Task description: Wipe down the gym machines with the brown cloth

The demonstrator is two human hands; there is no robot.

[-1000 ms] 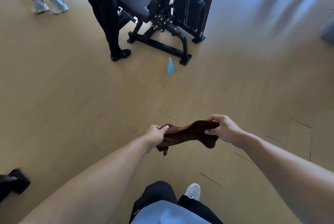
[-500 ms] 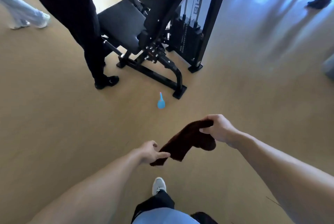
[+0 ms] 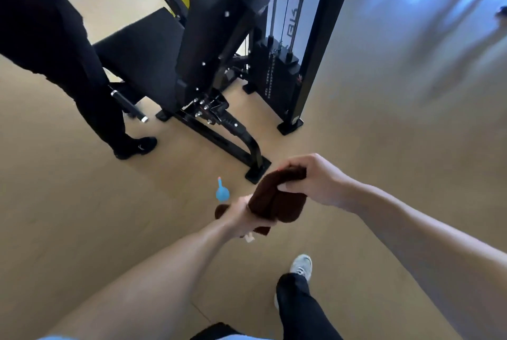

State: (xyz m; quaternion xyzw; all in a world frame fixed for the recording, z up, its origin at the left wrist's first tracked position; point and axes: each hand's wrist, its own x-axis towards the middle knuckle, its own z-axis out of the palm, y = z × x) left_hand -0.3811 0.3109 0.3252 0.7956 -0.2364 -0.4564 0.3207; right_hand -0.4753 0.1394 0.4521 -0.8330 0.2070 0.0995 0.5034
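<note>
— What's happening closest to the camera?

— The person's own leg and pale shoe [image 3: 301, 268] are stepping forward over the wood floor [image 3: 384, 147]. Just above, both hands are gathering the brown cloth [image 3: 277, 202]. A second ago it was stretched out between them; now the hands are coming together and the cloth is bunching into a thick wad.

— How are the hands holding it?

— The left hand [image 3: 238, 216] is curling tight around the lower end, and the right hand [image 3: 310, 180] is pinching the upper fold, fingers bent over the top and thumb underneath. Neither is loosening.

— And beyond that?

— A small blue bottle [image 3: 222, 191] is standing on the floor just past the left hand. Further on, the gym machine [image 3: 208, 51] is looming much larger than it was a second ago. Another person's dark trouser leg [image 3: 68, 65] is standing beside its seat.

— So what does that mean?

— I'd say the approach is ending and the cloth is being readied; no wiping is underway yet.
</note>
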